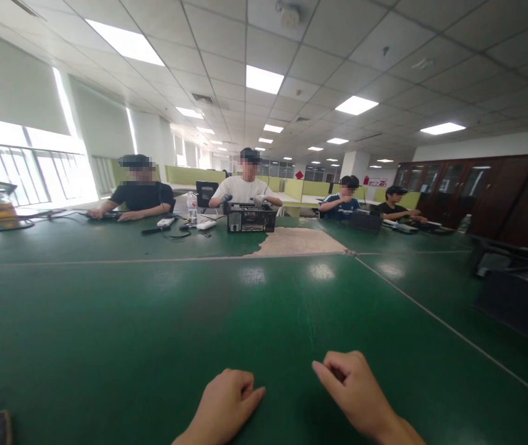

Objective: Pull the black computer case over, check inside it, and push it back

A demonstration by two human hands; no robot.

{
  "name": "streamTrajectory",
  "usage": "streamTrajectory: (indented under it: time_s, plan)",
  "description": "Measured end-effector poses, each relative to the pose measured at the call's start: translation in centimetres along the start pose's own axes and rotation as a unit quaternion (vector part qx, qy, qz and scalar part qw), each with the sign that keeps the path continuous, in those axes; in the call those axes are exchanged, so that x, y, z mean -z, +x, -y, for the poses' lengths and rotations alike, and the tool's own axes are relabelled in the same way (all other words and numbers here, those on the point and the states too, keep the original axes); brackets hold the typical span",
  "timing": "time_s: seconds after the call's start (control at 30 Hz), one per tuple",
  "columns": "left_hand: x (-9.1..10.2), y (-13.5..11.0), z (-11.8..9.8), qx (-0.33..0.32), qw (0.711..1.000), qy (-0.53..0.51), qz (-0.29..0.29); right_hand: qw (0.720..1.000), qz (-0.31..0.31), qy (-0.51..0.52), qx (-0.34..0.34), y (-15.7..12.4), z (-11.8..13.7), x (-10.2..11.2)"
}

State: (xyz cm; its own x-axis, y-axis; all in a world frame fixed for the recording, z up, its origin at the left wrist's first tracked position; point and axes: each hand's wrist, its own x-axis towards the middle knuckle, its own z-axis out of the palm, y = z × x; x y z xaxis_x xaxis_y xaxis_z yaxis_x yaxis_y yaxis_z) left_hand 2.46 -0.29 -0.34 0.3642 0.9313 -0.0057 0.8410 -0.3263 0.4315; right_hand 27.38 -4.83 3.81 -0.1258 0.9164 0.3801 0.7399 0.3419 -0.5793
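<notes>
My left hand rests on the green table near its front edge, fingers curled into a loose fist with nothing in it. My right hand lies beside it, a little further forward, also curled and holding nothing. The two hands are a short gap apart and touch only the table surface.
Several people sit at the far side. One in a white shirt handles a black computer case. A water bottle, cables and small devices lie at far left. A dark machine stands at right. A worn bare patch marks the mat.
</notes>
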Motion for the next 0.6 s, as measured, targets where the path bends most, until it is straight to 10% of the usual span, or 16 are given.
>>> streamTrajectory:
  time_s: [0.27, 0.6]
  plan:
    - [0.5, -0.4, -0.3, 0.005, 1.0, 0.003, 0.01, 0.956, -0.159, -0.132, 0.207, -1.5, 2.4, 7.7]
    - [0.2, -0.2, -0.1, -0.009, 1.0, 0.004, 0.0, 0.94, -0.088, -0.297, 0.14, -5.0, 5.6, 11.2]
